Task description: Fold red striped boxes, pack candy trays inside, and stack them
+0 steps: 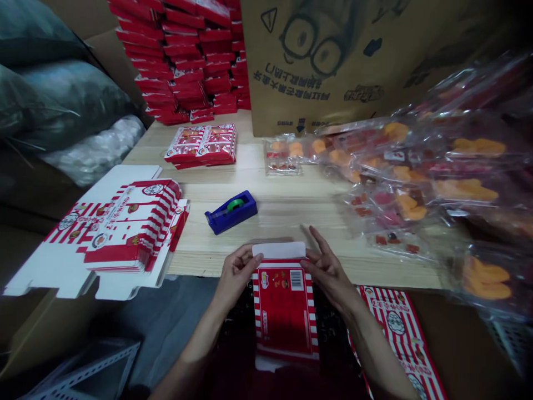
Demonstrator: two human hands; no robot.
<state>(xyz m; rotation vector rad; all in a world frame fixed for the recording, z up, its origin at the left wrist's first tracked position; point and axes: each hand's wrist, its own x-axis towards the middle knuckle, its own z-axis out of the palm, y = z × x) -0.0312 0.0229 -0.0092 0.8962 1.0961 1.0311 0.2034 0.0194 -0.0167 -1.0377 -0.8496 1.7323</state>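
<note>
A red and white striped carton (pixel 285 311) with a barcode on its panel is held upright in front of me, its white top flap (pixel 278 250) standing up. My left hand (pixel 239 272) grips the upper left corner between thumb and fingers. At the upper right corner, my right hand (pixel 328 269) holds the edge with its thumb side, while one finger points away from the carton. Beyond the hands lies a blue tape dispenser (pixel 233 211) with a green roll. Whether anything is inside the carton is hidden.
Flat striped cartons (pixel 125 228) are stacked at the left of the wooden table (pixel 283 200). Filled boxes (pixel 202 144) lie behind them, near a tall red pile (pixel 187 61). A big cardboard box (pixel 333 72) stands at the back. Clear candy packs (pixel 403 178) heap on the right.
</note>
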